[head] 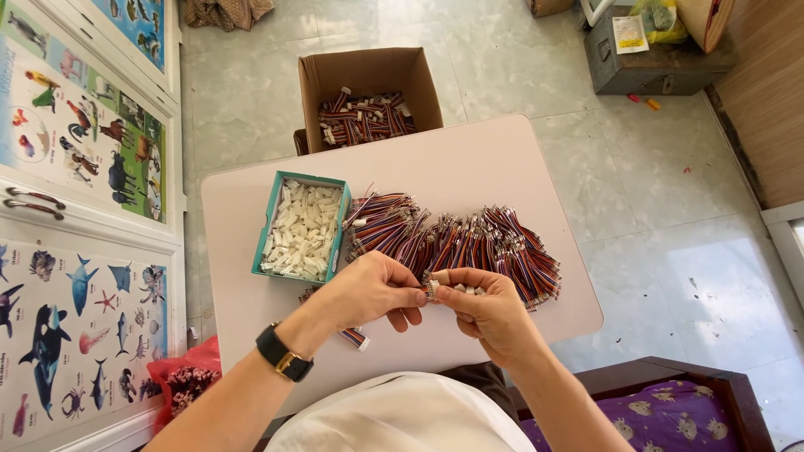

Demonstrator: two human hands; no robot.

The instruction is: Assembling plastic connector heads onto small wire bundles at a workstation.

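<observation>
White cloth sat closest to the cam, low in the view, w/ both forearms reaching out over it to the table. On the left wrist I saw a black watch w/ a gold buckle. Left hand had its fingers pinched narrow on a small white connector, and a short wire lead w/ a white plug end hung out below that hand. Right hand met it tip to tip, fingers closed on the same connector, w/ a few more white pieces cupped in its curl. So the connector sat between both hands, above the near part of the table, just in front of the wire pile. That pile of red, blue and black wire harnesses was spread across the table middle, touching the right hand's far side. Left of it stood a teal box full of white plastic housings, just beside the pile. Beyond the table's far edge, on the floor, a cardboard box held more bundled harnesses. Animal posters covered the cabinet doors at left; a red bag lay low by the left elbow, and a purple patterned cushion showed at bottom right.
</observation>
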